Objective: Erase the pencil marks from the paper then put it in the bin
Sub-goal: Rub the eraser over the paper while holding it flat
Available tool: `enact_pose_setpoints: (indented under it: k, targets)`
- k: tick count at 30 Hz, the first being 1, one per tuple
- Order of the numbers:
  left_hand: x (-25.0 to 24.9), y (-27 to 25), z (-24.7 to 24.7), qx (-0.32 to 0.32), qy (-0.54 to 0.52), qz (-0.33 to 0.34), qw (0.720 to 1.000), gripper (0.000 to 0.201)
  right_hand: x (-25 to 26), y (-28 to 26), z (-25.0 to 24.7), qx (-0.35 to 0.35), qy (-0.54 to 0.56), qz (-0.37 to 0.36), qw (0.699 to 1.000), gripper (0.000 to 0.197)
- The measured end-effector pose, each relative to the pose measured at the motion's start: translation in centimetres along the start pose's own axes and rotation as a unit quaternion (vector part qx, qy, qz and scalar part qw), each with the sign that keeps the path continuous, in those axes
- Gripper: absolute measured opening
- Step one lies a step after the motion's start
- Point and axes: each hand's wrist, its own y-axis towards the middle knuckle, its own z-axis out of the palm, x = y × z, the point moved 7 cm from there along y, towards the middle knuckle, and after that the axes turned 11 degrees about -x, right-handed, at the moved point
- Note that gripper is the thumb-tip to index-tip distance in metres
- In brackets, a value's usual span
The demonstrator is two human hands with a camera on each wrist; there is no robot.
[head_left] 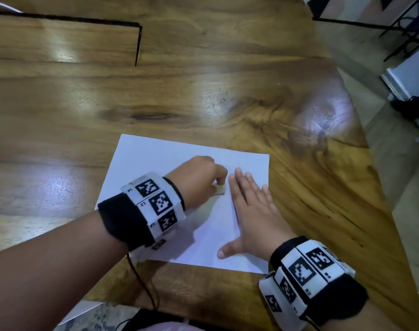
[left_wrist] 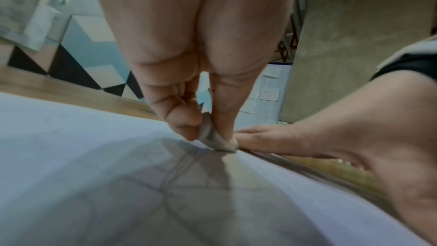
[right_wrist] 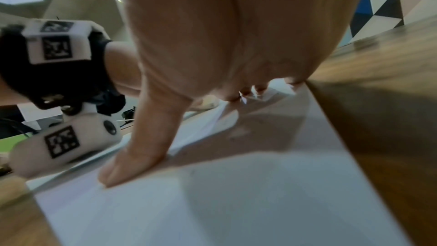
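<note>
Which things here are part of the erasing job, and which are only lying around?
Part of the job:
- paper, flat on the table
- eraser, pinched by the left hand, touching the paper
- right hand, pressed flat on the paper

Only around:
- wooden table
- black metal frame
- wrist bands

No bin is in view.

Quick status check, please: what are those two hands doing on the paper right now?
Left hand pinching small pale eraser against white paper sheet. Right hand flat, pinning the sheet to wooden table. No bin in view.
</note>
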Motion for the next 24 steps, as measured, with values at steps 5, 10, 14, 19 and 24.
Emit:
enact_pose_setpoints:
  k: [5,10,14,19,24]
  targets:
    - [-0.8,-6.3,2.0,0.105,-0.035,0.078,0.991,0.018,-0.1,0.1,0.1,-0.005,0.012,0.000,1.000,0.147]
    - [-0.2,-4.9,1.7,0.115,-0.042,0.043,0.992,0.011,-0.2,0.2,0.2,-0.013,0.008,-0.004,1.000,0.147]
    - [-0.1,-1.4,0.4,0.032,-0.003,0.013,0.999,0.013,-0.1,0.2,0.1,-0.018,0.006,-0.005,1.000,0.146]
    - [0.4,-6.2,1.6,0.110,-0.032,0.051,0.992,0.008,-0.1,0.2,0.0,-0.021,0.014,-0.004,1.000,0.145]
    - [1.1,-7.1,1.9,0.099,-0.040,0.033,0.994,0.008,0.2,0.5,-1.6,-0.050,-0.003,0.005,0.999,0.135]
